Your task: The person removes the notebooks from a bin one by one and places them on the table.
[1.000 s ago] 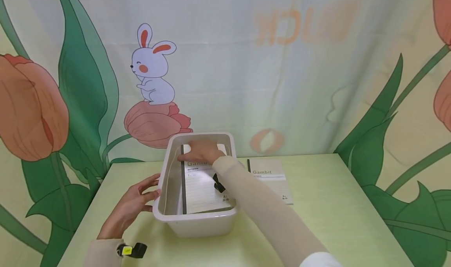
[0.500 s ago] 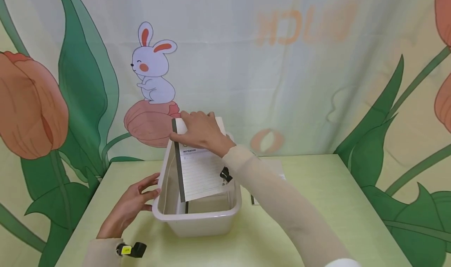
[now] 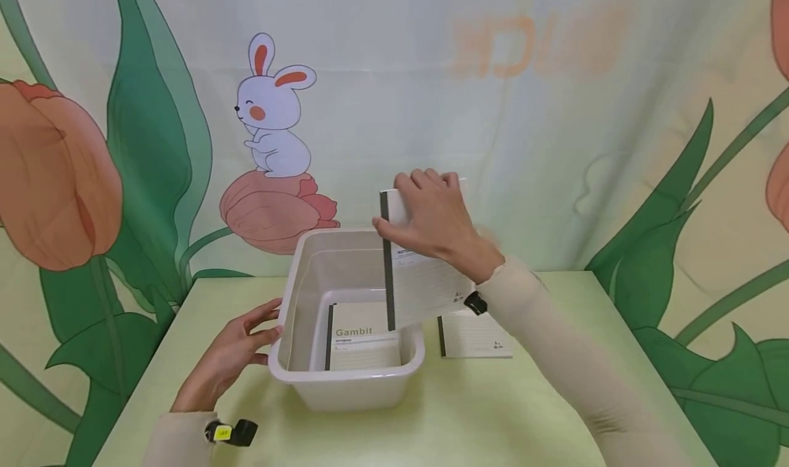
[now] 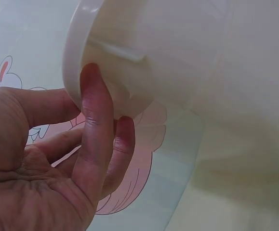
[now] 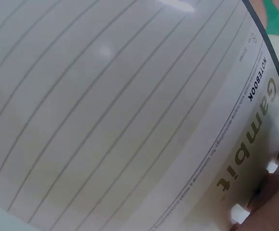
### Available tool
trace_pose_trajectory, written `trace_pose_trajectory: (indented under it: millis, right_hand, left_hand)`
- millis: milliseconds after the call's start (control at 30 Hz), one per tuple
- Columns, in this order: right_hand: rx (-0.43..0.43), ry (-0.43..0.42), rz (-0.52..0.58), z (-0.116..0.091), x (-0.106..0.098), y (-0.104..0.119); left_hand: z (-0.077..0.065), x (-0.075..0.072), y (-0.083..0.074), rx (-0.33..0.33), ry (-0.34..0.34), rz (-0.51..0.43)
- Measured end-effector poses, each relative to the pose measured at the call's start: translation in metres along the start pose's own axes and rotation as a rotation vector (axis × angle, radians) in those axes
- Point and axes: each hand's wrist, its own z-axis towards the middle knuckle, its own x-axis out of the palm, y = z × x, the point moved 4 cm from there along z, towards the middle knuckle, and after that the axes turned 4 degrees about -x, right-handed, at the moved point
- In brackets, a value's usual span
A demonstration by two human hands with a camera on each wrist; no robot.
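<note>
- A cloth curtain (image 3: 394, 124), printed with tulips and a white rabbit (image 3: 274, 131), is hanging behind everything; its faint orange lettering is reading backwards.
- A pale green table (image 3: 555, 419) is spreading beneath.
- A glossy, off-white plastic bin (image 3: 351, 393) with rounded corners is standing between the arms, just beside the left hand.
- The raised notebook (image 3: 431, 292) is hanging from the right hand, slightly tilted, in front of the bin's right wall and hiding part of it. Its pale cover is showing ruled lines and a dark spine.
- A second notebook (image 3: 364, 357), marked "Gambit", is lying inside the bin, partly hidden by the raised one.
- A third notebook (image 3: 476, 344) is lying on the table right of the bin, its upper part being covered.
- The right hand (image 3: 434, 217) is gripping the raised notebook's top, thumb in front, fingers over the edge; the right wrist view is cutting it off.
- The left hand (image 3: 231, 354) is holding the bin's rim with bent fingers.
</note>
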Motion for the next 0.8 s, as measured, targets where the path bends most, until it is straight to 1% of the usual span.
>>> trace_pose_trajectory:
  millis: [133,267,433,567,667,800]
  right_hand:
    - [-0.001,-0.029,-0.053,-0.029,-0.003,-0.034]
    - [0.022,-0.021,-0.089,-0.058,0.002,-0.070]
    - [0.092,0.043,-0.122,-0.094,0.011,-0.114]
    - [0.151,0.110,-0.129,-0.120,0.021,-0.142]
    - [0.169,0.159,-0.124,-0.138,0.034,-0.160]
    - [0.167,0.200,-0.125,-0.162,0.053,-0.185]
  left_hand:
    - [0.000,0.000,-0.001,0.021,0.007,-0.006]
    - [0.001,0.000,0.000,0.016,0.001,-0.010]
    - [0.001,0.000,0.000,0.014,0.003,-0.016]
    - [0.001,0.000,0.001,0.017,0.004,-0.020]
    - [0.000,-0.001,0.000,0.009,-0.003,-0.011]
    - [0.000,0.000,-0.001,0.014,0.002,-0.009]
